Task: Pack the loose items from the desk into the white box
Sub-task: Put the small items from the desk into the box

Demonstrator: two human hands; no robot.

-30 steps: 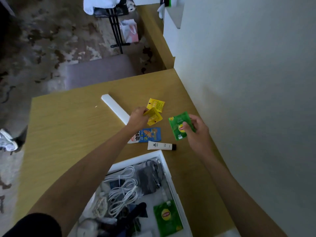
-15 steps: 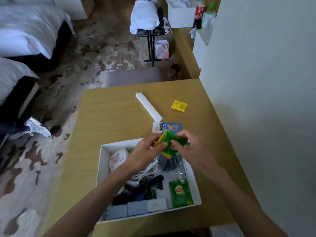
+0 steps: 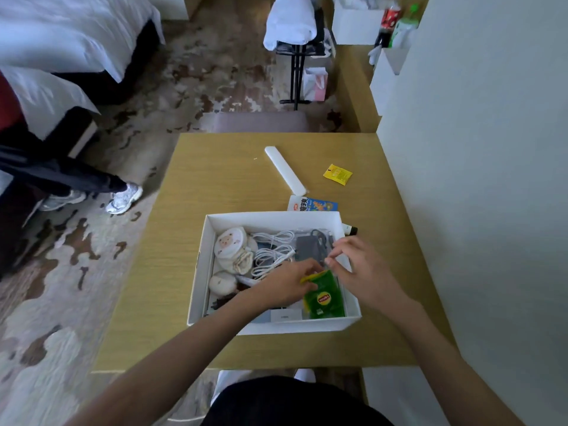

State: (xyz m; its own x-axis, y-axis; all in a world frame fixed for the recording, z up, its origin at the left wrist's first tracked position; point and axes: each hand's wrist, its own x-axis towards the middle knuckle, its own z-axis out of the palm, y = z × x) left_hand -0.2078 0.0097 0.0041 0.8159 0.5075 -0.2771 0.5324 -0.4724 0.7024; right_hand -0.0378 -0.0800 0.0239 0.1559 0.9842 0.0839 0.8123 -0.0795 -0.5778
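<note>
Wooden worktop [image 3: 215, 186] set against a white wall, patterned carpet beyond; the white box [image 3: 276, 325] sits near its front edge, already crowded with white cables [image 3: 272, 250] and a dark adapter [image 3: 309, 249]. A second ago I had both hands out past the box, lifting sachets off the worktop; now they are down inside its near right corner. The left hand [image 3: 289, 281] curls its fingers over the yellow sachet [image 3: 307, 278], only an edge of it showing, on top of the green Lipton tea sachets [image 3: 324, 298] lying against the right wall; the one carried in seems to have landed on the one already there, though I cannot separate them. The right hand [image 3: 359, 269] hovers just above, thumb and forefinger close together; whether they pinch anything I cannot tell. I judge this pair as good as packed. Outside remain a second yellow sachet [image 3: 337, 174], a white oblong case [image 3: 285, 170], a blue snack packet [image 3: 313, 206] just behind the far wall, and a white tube [image 3: 349, 230] beside the far right corner; four items left, by my count.
</note>
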